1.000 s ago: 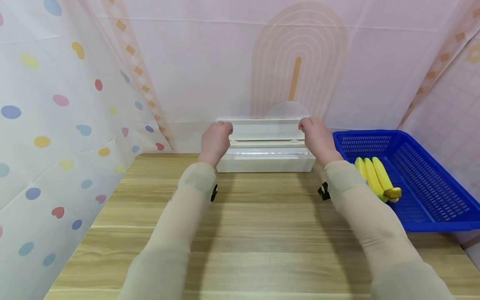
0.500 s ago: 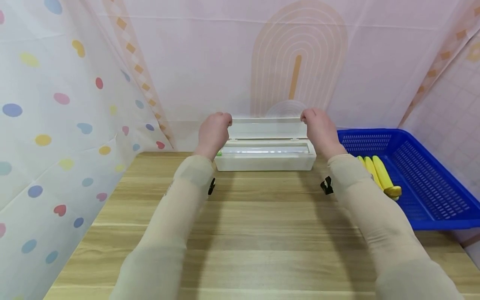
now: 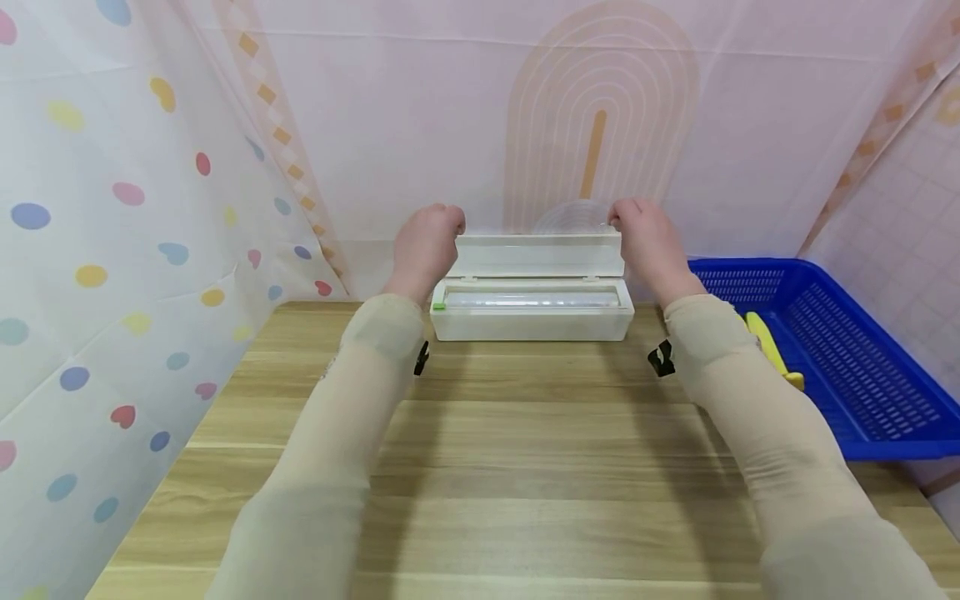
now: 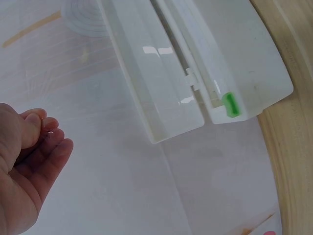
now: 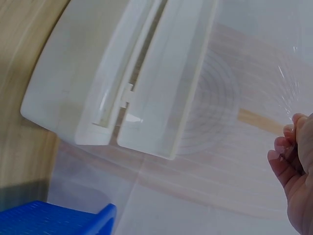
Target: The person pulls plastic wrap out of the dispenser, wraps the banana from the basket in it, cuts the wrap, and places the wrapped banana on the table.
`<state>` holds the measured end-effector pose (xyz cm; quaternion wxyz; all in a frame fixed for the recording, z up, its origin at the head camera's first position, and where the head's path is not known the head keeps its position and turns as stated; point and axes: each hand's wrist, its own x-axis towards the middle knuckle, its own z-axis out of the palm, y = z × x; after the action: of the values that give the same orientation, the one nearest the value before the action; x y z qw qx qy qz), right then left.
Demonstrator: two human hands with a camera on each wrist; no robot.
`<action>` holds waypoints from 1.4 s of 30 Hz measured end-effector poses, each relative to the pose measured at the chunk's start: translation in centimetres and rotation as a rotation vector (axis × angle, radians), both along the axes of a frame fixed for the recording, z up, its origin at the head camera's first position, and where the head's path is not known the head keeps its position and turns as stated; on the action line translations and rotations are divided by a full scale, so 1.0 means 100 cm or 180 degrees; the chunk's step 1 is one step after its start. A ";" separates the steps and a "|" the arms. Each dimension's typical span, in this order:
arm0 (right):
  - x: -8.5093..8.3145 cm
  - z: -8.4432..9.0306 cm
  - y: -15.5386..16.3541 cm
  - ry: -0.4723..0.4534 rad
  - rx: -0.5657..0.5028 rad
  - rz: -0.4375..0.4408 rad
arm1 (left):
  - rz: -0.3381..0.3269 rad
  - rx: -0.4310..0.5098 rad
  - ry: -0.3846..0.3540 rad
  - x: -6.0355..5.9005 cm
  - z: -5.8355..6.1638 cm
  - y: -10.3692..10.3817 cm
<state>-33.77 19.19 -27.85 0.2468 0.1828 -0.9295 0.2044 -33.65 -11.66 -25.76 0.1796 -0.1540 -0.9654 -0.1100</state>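
Note:
A white cling film dispenser box (image 3: 532,325) stands at the table's back, its lid (image 3: 540,254) raised against the wall. Inside lies a clear roll (image 3: 532,299), and a green slider (image 3: 439,307) sits at the left end. My left hand (image 3: 424,250) is above the box's left end, thumb and fingertips pinching clear cling film. Over the right end, my right hand (image 3: 651,246) pinches the film too. Fine creases in the cling film (image 5: 289,90) fan out from the fingers in the right wrist view. Between the hands the film is almost invisible.
A blue plastic basket (image 3: 870,450) stands on the right of the wooden table (image 3: 525,467). Yellow bananas (image 3: 767,346) lie in it, partly behind my right sleeve. Patterned cloth walls (image 3: 420,125) close in the back and sides.
Both hands have risen from beside the raised lid to above its top edge and spread slightly apart. The green slider has come into view. My right sleeve now covers more of the bananas.

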 end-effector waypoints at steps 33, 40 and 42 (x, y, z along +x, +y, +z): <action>0.007 0.057 0.001 0.0776 -0.0080 0.0179 | -0.0212 0.0093 0.0557 0.008 0.061 -0.006; 0.008 0.071 0.001 0.0936 -0.0078 0.0230 | -0.0185 0.0096 0.0665 0.010 0.073 -0.005; 0.008 0.075 0.002 0.0961 -0.0066 0.0223 | -0.0195 0.0104 0.0698 0.011 0.076 -0.004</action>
<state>-32.99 19.36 -20.35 0.3783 0.2413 -0.8727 0.1926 -32.58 -12.11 -18.12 0.2832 -0.1917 -0.9328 -0.1138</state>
